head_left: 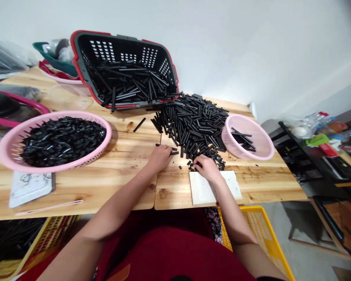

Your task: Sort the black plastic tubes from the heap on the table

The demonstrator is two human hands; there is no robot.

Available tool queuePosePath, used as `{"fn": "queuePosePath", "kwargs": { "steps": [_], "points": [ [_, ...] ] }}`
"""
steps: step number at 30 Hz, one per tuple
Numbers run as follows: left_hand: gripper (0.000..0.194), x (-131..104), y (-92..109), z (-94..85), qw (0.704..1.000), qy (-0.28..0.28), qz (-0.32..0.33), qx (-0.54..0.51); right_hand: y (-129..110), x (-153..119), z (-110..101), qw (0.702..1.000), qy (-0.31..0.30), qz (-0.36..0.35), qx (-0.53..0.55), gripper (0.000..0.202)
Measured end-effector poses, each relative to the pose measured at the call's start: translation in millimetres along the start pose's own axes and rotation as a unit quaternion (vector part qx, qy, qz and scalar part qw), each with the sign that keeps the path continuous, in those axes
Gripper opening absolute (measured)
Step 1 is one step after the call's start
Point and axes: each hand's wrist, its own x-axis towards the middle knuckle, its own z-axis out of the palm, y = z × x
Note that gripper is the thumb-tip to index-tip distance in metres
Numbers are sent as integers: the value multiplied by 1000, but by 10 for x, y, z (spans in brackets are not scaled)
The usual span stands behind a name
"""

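My left hand [160, 157] rests over the wooden table [128, 171], its fingers closed on black sticks whose ends poke out on both sides. My right hand [205, 167] is at the near edge of the pile, over small black pieces [220, 163], with fingertips pressed together; what they hold, if anything, is too small to tell. Beyond both hands spreads a heap of short black sticks [195, 121]. A white board [200, 189] lies beneath my right wrist.
A tilted black basket with a red rim [125, 105] holds longer sticks at the back. A pink basket [98, 150] of black pieces stands left, a pink bowl [260, 140] with sticks right. Yellow crates [261, 230] are below the table.
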Motion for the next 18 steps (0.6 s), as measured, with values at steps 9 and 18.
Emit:
{"fn": "queuePosePath", "kwargs": {
  "steps": [9,18],
  "points": [
    [34,38,-82,-6,997,56,-46,-19,119,-23,33,995,90,15,43,13],
    [35,409,-922,-348,948,154,-277,36,255,-118,114,967,148,61,198,24]
  ]
}}
